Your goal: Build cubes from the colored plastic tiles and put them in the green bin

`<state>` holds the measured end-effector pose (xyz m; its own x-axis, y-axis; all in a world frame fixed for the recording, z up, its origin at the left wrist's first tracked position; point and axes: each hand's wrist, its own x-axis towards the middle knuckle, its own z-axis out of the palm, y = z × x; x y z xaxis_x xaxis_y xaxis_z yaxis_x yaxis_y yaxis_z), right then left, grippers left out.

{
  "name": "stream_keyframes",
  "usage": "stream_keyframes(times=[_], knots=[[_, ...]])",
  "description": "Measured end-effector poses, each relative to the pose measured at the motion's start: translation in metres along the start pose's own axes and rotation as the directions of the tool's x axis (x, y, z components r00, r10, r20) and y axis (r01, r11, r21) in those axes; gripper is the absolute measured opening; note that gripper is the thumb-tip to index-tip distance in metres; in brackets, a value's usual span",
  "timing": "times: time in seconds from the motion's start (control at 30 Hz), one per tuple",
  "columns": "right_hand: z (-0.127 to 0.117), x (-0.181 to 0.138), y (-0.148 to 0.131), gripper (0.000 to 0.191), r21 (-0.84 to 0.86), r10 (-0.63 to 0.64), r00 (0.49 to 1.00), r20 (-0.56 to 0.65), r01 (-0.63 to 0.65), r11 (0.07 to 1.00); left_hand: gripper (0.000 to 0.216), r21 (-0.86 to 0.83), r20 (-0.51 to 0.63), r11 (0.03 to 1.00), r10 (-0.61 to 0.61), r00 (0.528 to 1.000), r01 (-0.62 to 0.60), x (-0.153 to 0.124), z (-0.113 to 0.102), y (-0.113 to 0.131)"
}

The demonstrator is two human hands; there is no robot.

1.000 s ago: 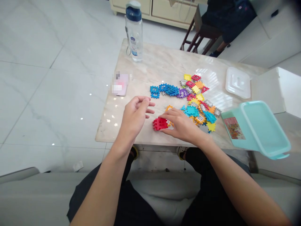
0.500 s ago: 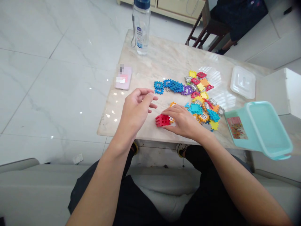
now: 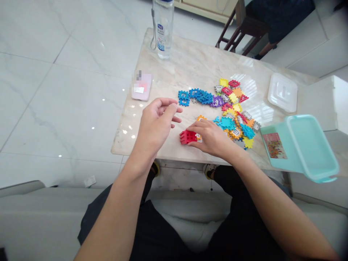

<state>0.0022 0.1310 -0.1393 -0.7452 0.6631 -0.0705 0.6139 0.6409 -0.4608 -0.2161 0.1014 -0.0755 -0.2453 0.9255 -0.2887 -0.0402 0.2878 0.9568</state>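
Observation:
My right hand (image 3: 212, 137) lies on the marble table (image 3: 190, 69), fingers closed round a red block assembly (image 3: 187, 137) near the front edge. My left hand (image 3: 157, 121) hovers just left of it, fingers loosely curled and apart, holding nothing. A pile of coloured interlocking tiles (image 3: 233, 108) spreads to the right of my right hand. A row of blue tiles (image 3: 195, 96) lies just beyond my left fingertips.
A water bottle (image 3: 162, 27) stands at the table's far left. A pink phone (image 3: 141, 87) lies at the left edge. A white lid (image 3: 282, 92) and a tilted teal box (image 3: 301, 146) sit on the right. A wooden chair (image 3: 239, 30) stands beyond.
The view has tilted down a little. My left hand has drifted slightly away from me; my right hand stays on the red assembly.

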Motion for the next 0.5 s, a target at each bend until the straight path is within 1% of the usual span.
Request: stream_keyframes(times=[0.13, 0.27, 0.33, 0.43, 0.5], knots=[[0.0003, -0.0026, 0.001, 0.035, 0.007, 0.012, 1.0, 0.01, -0.012, 1.0, 0.015, 0.01, -0.005, 1.0, 0.003, 1.0, -0.003, 0.0002, 0.0004, -0.0011], [-0.0007, -0.0023, -0.0011, 0.033, 0.023, 0.002, 1.0, 0.011, -0.002, 1.0, 0.017, 0.015, -0.009, 1.0, 0.008, 1.0, -0.008, 0.0003, 0.0007, -0.0007], [-0.0017, -0.0011, -0.0023, 0.032, 0.019, 0.023, 0.999, 0.023, -0.023, 1.0, 0.018, 0.02, -0.01, 1.0, 0.004, 1.0, -0.004, 0.0007, 0.0005, -0.0003], [-0.001, 0.0015, -0.0021, 0.037, 0.006, 0.063, 0.997, 0.047, -0.063, 0.998, 0.021, 0.032, -0.016, 0.999, -0.006, 1.0, 0.007, 0.0027, -0.0001, -0.0003], [0.0015, 0.0034, -0.0004, 0.04, 0.003, 0.065, 0.996, 0.06, -0.065, 0.998, 0.024, 0.043, -0.026, 0.999, -0.014, 1.0, 0.016, 0.0046, -0.0002, -0.0007]])
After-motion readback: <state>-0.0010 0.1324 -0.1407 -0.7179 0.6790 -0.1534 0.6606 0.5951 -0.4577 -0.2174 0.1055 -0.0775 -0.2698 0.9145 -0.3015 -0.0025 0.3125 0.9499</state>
